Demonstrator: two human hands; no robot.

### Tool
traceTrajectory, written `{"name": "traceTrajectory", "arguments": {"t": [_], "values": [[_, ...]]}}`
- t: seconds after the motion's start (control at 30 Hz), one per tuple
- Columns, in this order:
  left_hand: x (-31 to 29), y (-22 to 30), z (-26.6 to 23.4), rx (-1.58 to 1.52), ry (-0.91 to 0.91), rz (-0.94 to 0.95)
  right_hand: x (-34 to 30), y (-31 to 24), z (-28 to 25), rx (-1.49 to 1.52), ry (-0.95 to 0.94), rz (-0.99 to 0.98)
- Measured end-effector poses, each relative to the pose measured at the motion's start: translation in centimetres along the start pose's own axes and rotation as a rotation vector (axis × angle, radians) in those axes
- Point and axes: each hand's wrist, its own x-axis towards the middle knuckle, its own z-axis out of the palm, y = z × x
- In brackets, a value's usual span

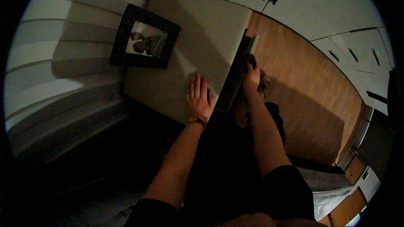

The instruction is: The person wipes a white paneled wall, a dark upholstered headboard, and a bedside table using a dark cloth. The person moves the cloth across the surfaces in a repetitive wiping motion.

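My left hand (200,98) rests palm down on the pale top of a low cabinet (210,29), near its right edge, with the fingers stretched out. A bracelet circles that wrist. Beyond the hand, a dark-framed photo (173,44) stands on the same top. Lower down, along the cabinet's right side, my right hand (252,77) has its fingers curled at a small dark thing (251,61) that I cannot make out in the shadow. A light narrow edge (255,43) shows just past those fingers, beside a dark gap along the cabinet.
Wood flooring (307,71) spreads to the right. White cabinet fronts with dark handles (352,54) line the far side. Pale horizontal slats (38,29) rise at the left. Something brown and fuzzy (264,85) lies close to my right wrist. The lower left is very dark.
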Motion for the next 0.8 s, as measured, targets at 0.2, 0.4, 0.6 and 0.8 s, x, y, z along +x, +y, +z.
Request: {"name": "traceTrajectory", "arguments": {"t": [0.2, 0.4, 0.6, 0.8], "values": [[-0.1, -0.3, 0.0, 0.086, -0.043, -0.029, -6.3, -4.9, -1.9, -0.095, -0.078, 0.164], [0.3, 0.2, -0.4, 0.085, -0.058, -0.018, -3.9, -2.5, -1.6, -0.167, 0.141, -0.213], [0.9, 0.9, -0.2, 0.048, -0.028, 0.006, 3.2, 1.5, -2.8, 0.102, 0.079, -0.204], [0.9, 0.4, 0.5, -0.036, -0.005, 0.006, 12.0, -3.0, -6.1, -0.129, 0.054, -0.120]]}}
